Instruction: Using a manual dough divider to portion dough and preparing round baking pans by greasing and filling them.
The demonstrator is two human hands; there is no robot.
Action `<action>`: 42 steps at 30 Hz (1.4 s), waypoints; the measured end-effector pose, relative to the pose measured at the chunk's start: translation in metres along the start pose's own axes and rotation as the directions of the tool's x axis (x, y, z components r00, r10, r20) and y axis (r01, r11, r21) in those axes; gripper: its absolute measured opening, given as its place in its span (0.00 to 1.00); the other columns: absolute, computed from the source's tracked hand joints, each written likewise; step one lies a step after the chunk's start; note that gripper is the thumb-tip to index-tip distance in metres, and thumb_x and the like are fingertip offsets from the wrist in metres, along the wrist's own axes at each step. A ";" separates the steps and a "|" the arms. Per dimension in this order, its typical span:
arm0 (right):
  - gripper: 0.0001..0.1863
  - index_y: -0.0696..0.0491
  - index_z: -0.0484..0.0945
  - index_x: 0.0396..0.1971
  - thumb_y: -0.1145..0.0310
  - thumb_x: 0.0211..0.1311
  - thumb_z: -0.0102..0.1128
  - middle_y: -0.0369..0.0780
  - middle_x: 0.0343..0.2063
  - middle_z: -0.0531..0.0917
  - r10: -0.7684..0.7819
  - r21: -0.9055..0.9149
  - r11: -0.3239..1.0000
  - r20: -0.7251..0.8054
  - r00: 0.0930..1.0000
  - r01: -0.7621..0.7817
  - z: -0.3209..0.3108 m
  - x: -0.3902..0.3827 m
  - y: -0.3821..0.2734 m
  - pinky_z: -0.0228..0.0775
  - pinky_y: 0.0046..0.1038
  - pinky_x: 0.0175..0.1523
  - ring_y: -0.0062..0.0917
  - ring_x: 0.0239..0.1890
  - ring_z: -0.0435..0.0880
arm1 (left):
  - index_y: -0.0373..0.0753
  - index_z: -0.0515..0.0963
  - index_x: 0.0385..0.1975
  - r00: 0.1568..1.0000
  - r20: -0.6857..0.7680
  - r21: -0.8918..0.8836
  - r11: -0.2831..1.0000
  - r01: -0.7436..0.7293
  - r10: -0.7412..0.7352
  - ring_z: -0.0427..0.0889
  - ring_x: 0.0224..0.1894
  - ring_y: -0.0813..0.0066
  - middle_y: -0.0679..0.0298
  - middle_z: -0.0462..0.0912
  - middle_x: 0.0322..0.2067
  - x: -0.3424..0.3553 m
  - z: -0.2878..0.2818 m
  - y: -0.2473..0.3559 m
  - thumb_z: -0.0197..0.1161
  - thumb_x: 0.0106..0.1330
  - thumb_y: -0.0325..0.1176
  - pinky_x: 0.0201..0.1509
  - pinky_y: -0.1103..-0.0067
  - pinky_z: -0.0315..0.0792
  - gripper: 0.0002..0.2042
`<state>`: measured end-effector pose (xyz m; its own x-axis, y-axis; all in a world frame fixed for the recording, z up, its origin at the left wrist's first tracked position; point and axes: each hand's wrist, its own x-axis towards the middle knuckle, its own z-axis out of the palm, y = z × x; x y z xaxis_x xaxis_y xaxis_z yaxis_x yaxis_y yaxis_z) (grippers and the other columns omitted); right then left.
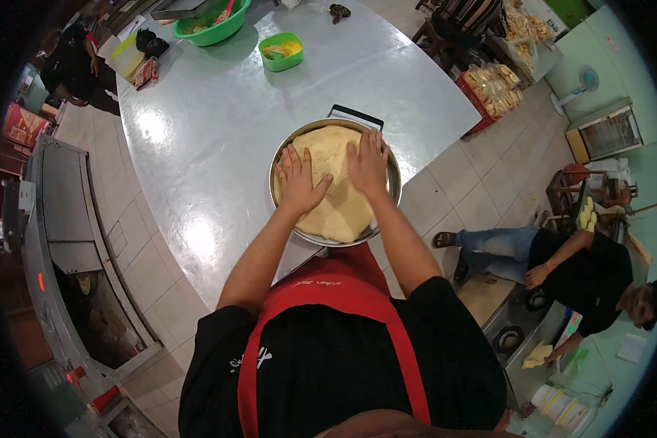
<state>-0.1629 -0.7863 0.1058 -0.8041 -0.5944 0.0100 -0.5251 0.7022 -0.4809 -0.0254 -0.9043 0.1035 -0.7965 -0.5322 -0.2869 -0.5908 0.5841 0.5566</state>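
Observation:
A wide slab of pale yellow dough [336, 208] fills most of a round metal pan [396, 186] at the near edge of the table. My left hand [298, 181] lies flat on the dough's left part, fingers spread and thumb pointing right. On the upper right of the dough rests my right hand [369, 162], its fingers stretched out toward the pan's far rim. Both palms press on the dough and neither hand grips anything. A dark-edged flat device [356, 114] shows partly behind the pan; the rest of it is hidden.
The pan stands on a shiny grey table [219, 131]. Farther back are a small green tub [282, 52] with yellow contents, a large green basin [213, 28] and a black plastic bag [152, 45]. A co-worker [584, 270] stands by a stove at right; another person [80, 66] is far left.

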 end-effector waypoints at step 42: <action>0.36 0.66 0.51 0.63 0.50 0.67 0.33 0.57 0.64 0.52 -0.121 0.183 0.976 -0.006 0.993 0.120 0.024 -0.037 -0.008 0.36 0.42 0.70 0.45 0.69 0.46 | 0.41 0.50 0.67 0.680 0.408 0.469 0.499 -0.729 0.609 0.39 0.71 0.62 0.57 0.50 0.68 0.040 0.000 0.036 0.54 0.57 0.49 0.71 0.59 0.36 0.38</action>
<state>-0.1227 -0.7792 0.0879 -0.7362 -0.6728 0.0730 -0.5580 0.5424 -0.6281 -0.0790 -0.9047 0.1125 -0.9539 0.2444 -0.1742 0.2255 0.9667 0.1212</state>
